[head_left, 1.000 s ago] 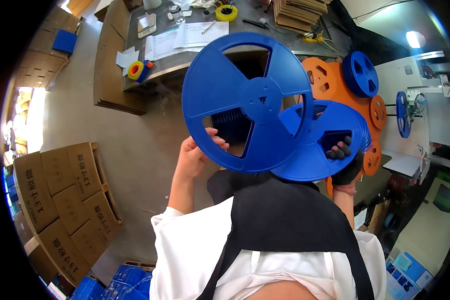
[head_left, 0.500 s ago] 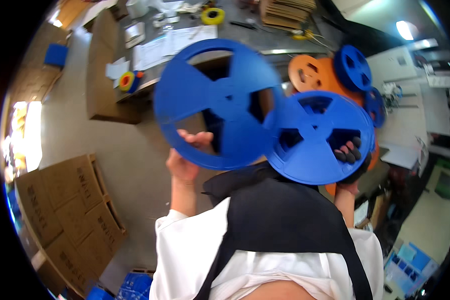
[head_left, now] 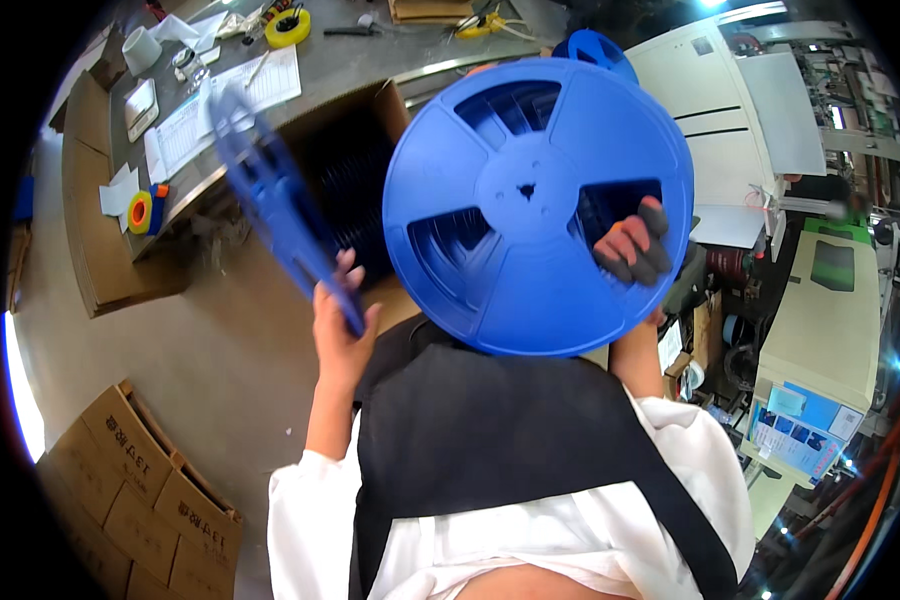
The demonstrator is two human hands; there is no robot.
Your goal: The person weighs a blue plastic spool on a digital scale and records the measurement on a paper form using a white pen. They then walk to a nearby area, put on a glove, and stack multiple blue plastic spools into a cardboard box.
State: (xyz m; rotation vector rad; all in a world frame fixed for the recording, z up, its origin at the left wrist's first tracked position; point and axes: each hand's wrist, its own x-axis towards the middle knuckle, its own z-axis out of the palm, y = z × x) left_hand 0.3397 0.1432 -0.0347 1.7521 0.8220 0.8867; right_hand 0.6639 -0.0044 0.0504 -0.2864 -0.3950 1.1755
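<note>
My left hand [head_left: 342, 315] grips the lower rim of a blue plastic reel [head_left: 275, 205], turned nearly edge-on and blurred by motion. In front of my chest, its broad face up, is a second blue reel [head_left: 530, 265] with wide cutouts around a small hub hole. My right hand [head_left: 635, 245], in a dark glove with reddish patches at the fingers, holds this reel, its fingers showing through the right cutout. Between the two reels stands an open cardboard box [head_left: 395, 105]; dark, ribbed, round shapes fill its shadowed inside.
The grey workbench [head_left: 345, 75] ahead carries papers [head_left: 270, 80], yellow tape [head_left: 288, 27] and pliers-like tools. Another blue reel [head_left: 600, 50] is behind the one in my right hand. Stacked cartons [head_left: 155, 490] stand at lower left, machines [head_left: 820, 310] at right.
The left reel has swung from face-on to nearly edge-on and moved left, apart from the right one. The right reel has come nearer and looks larger. My view has turned right.
</note>
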